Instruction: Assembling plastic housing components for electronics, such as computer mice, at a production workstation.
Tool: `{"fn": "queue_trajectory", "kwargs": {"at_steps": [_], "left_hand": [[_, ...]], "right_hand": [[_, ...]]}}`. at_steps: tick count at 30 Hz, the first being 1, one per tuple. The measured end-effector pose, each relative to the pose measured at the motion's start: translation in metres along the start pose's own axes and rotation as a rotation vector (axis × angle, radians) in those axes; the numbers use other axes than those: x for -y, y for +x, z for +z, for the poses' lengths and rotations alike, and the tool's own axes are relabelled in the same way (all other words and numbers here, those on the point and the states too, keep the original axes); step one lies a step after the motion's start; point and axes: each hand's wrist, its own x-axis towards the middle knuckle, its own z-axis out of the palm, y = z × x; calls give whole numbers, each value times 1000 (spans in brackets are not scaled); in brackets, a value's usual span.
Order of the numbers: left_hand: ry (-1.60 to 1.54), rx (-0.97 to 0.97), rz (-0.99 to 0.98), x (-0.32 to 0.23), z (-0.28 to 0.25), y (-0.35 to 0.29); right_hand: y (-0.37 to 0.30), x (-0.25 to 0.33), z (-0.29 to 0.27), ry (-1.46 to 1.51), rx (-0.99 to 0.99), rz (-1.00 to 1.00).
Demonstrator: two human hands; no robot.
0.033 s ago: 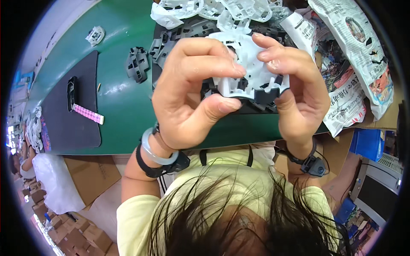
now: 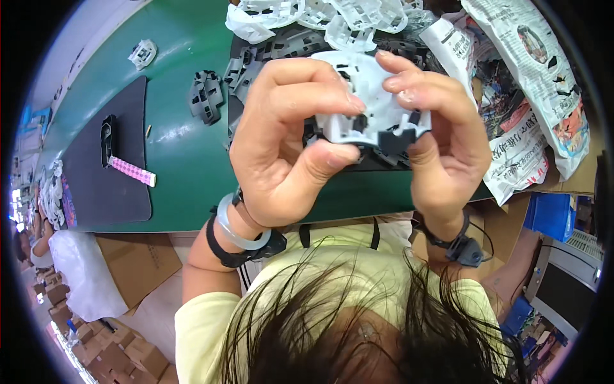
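Note:
A white molded plastic shell [image 2: 374, 80] with slots and dark pieces at its near edge is held up between both hands, above the table's front part. My left hand [image 2: 275, 128] is closed on its left side, thumb below the near edge and fingertips bent over the inside. My right hand [image 2: 451, 121] grips the right side, with the thumb under the near corner and fingers curled over the rim. A black piece [image 2: 396, 141] shows at the middle of the shell's near edge. The fingers hide parts of both sides.
Grey plastic parts [image 2: 291, 46] lie heaped behind the hands, with white shells [image 2: 364, 19] beyond. On the left are a grey part [image 2: 206, 96], a small white part [image 2: 142, 54] and a dark mat [image 2: 121, 185] with a black holder [image 2: 109, 141]. Printed plastic bags [image 2: 521, 153] lie right.
The shell has tilted slightly and shifted a little left, so more of the black piece shows. Both hands keep their hold.

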Motion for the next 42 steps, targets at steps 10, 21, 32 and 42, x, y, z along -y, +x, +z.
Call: {"fn": "queue_trajectory", "kwargs": {"at_steps": [10,21,32,42], "left_hand": [[418,-232,-559,34,-131,73],[1122,27,-398,121,-221,101],[878,874,108,87,-20,83],[291,240,-523,44,-32,91]], "right_hand": [[-26,16,-16,-198,-237,559],[-18,17,-59,-580,-164,555],[26,-40,-61,-656,-44,688],[0,-12,-74,18,-388,629]]}}
